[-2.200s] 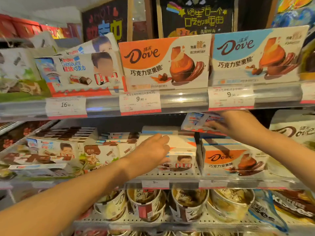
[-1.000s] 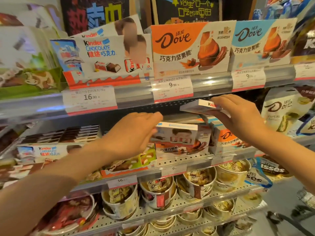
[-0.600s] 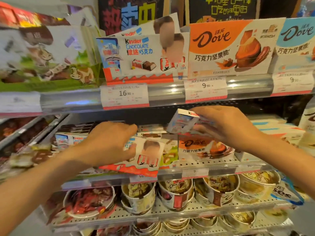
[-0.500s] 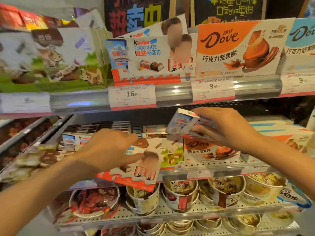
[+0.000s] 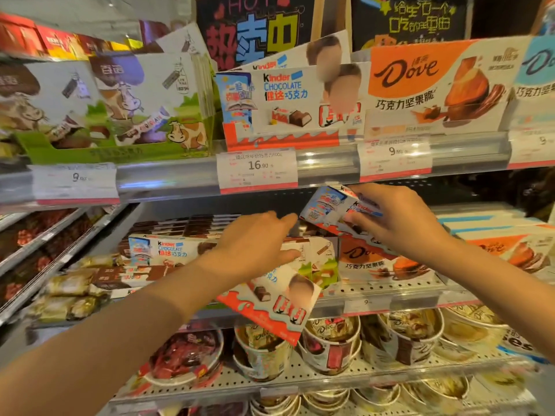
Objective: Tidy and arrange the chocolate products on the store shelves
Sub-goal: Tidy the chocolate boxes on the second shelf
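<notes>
My left hand holds a flat white and red Kinder Chocolate box by its top; the box tilts down over the front rail of the middle shelf. My right hand grips a second Kinder box, tilted, just under the upper shelf's rail. Below it an orange Dove box lies flat on the middle shelf. Another Kinder box lies to the left on that shelf.
The upper shelf carries upright cow-print boxes, Kinder display boxes and orange Dove boxes, with price tags along the rail. Paper chocolate tubs fill the lower shelf. Gold-wrapped bars lie at the left.
The view has swung left. My left hand has pulled a Kinder box off the middle shelf and tipped it down over the rail. My right hand has carried its Kinder box leftward.
</notes>
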`<state>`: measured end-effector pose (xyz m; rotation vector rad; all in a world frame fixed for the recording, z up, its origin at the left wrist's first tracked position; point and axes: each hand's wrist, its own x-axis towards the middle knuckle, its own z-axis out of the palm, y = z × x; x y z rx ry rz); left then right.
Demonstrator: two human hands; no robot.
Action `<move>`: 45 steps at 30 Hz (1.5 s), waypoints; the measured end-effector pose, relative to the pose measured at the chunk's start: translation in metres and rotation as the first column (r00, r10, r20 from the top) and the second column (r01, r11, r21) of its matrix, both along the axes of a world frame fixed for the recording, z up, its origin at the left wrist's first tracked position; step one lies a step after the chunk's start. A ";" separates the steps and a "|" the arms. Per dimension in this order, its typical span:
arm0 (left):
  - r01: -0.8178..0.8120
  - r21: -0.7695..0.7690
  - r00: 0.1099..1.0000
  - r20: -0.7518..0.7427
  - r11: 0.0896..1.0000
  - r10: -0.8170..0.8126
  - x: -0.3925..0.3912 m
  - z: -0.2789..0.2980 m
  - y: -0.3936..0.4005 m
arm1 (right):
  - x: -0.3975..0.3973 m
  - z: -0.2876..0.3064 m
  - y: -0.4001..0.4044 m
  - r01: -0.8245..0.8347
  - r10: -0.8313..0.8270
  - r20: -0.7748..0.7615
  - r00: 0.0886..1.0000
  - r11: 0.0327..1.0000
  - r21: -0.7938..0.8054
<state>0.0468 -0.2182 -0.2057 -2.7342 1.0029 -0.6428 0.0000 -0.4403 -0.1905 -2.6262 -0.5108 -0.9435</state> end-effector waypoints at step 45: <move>0.101 -0.007 0.993 -0.055 0.995 -0.101 -0.072 -0.007 0.063 | 0.101 -0.042 0.079 -0.464 0.307 -0.611 0.730 0.879 -0.113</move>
